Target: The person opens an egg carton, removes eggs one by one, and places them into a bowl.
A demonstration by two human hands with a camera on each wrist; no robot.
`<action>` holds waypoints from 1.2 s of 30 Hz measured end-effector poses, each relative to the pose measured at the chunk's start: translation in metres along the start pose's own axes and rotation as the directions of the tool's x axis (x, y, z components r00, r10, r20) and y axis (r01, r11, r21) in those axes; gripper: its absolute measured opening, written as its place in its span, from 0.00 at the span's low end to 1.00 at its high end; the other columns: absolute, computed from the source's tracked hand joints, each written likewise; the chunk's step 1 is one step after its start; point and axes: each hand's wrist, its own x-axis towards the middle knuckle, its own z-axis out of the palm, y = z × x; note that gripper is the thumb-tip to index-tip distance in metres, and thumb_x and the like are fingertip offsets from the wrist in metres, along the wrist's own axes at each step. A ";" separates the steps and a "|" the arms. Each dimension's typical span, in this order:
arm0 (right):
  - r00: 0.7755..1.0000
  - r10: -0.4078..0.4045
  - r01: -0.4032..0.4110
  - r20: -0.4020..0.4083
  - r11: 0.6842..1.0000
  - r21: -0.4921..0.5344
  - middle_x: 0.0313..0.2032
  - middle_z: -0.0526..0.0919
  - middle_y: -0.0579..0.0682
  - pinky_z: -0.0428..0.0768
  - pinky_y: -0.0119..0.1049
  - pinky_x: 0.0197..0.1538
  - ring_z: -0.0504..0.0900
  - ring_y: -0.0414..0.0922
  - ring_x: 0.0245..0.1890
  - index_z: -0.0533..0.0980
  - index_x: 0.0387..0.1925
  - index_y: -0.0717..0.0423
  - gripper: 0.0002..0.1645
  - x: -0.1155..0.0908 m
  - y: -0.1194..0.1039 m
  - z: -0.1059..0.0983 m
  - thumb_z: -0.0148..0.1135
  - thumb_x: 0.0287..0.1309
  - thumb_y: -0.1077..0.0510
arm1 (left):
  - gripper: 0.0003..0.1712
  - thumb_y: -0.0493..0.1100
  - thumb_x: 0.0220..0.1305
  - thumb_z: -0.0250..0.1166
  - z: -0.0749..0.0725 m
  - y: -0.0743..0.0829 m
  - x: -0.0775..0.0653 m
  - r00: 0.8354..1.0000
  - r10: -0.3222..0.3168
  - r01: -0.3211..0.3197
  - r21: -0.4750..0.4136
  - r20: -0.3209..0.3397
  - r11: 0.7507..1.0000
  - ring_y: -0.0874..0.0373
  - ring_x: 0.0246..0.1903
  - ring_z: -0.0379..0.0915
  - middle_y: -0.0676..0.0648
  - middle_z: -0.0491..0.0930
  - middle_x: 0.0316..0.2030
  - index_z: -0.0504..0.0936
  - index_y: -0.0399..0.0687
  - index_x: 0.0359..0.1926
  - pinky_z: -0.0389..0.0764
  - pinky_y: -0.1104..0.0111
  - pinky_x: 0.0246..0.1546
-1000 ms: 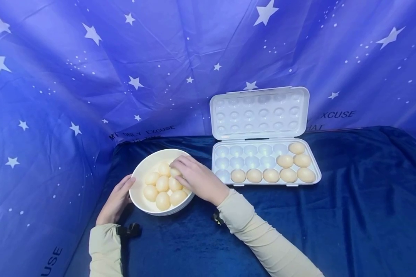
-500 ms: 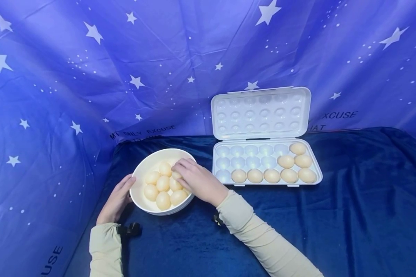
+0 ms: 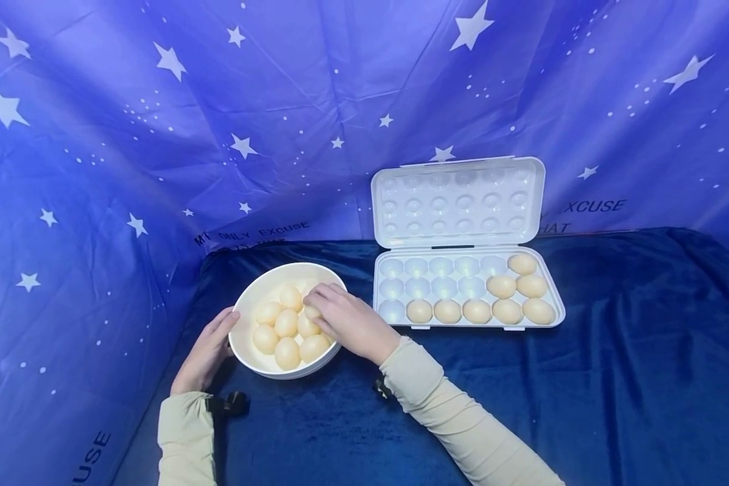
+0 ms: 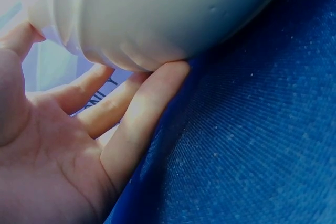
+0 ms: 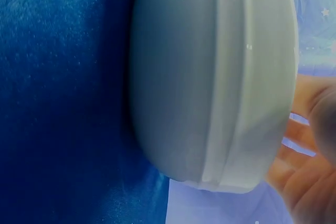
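Note:
A white bowl [image 3: 243, 334] stands on the dark blue cloth with several pale eggs [image 3: 287, 322] inside. My left hand [image 3: 203, 351] holds its left side, thumb at the rim. In the left wrist view, that hand's fingers [image 4: 142, 111] press against the bowl's outer wall from below. Reaching over the right rim, my right hand [image 3: 358, 324] has its fingers curled round an egg [image 3: 312, 312], mostly hidden under them. The right wrist view shows the bowl's outer side [image 5: 210, 77], with the egg out of sight behind it.
An egg box [image 3: 560, 314] stands right of the bowl, lid [image 3: 455, 202] raised. Eggs fill the right of its front row, with fewer in the rows behind; hollows on the left are bare. A blue star-patterned curtain [image 3: 316, 81] hangs behind the cloth-covered table [image 3: 613, 378].
My right fingers sit very slightly lower over the egg in the bowl. The left hand, bowl and egg box have kept their places; the head view has shifted a little.

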 end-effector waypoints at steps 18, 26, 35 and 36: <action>0.999 0.010 -0.009 0.031 0.999 -0.034 0.54 0.78 0.50 0.77 0.39 0.60 0.76 0.46 0.58 0.75 0.57 0.55 0.18 -0.001 -0.001 0.005 0.59 0.70 0.54 | 0.15 0.53 0.79 0.47 0.000 0.000 0.001 1.000 0.003 -0.003 0.008 0.002 1.000 0.67 0.40 0.79 0.62 0.80 0.42 0.70 0.54 0.56 0.81 0.68 0.38; 0.999 0.039 -0.037 0.038 0.999 -0.030 0.55 0.78 0.52 0.77 0.40 0.60 0.76 0.47 0.58 0.74 0.58 0.57 0.21 0.000 0.000 -0.002 0.58 0.70 0.50 | 0.14 0.53 0.79 0.47 -0.001 -0.001 0.000 1.000 0.001 -0.001 0.000 -0.002 1.000 0.67 0.40 0.79 0.61 0.81 0.41 0.70 0.55 0.56 0.81 0.68 0.38; 0.999 0.045 -0.044 0.011 0.999 -0.018 0.53 0.79 0.52 0.77 0.39 0.58 0.77 0.47 0.55 0.76 0.56 0.58 0.19 -0.003 0.007 -0.011 0.60 0.69 0.55 | 0.13 0.54 0.78 0.48 -0.002 -0.004 0.002 1.000 0.010 -0.010 -0.018 0.013 1.000 0.67 0.42 0.78 0.61 0.80 0.43 0.71 0.58 0.55 0.81 0.68 0.39; 0.999 0.046 -0.046 0.008 0.999 -0.013 0.53 0.79 0.52 0.77 0.39 0.58 0.77 0.47 0.54 0.76 0.56 0.59 0.18 -0.003 0.008 -0.012 0.60 0.68 0.55 | 0.12 0.54 0.79 0.48 -0.002 -0.004 0.002 1.000 0.011 -0.011 -0.018 0.012 1.000 0.67 0.42 0.78 0.61 0.80 0.43 0.71 0.58 0.54 0.81 0.68 0.39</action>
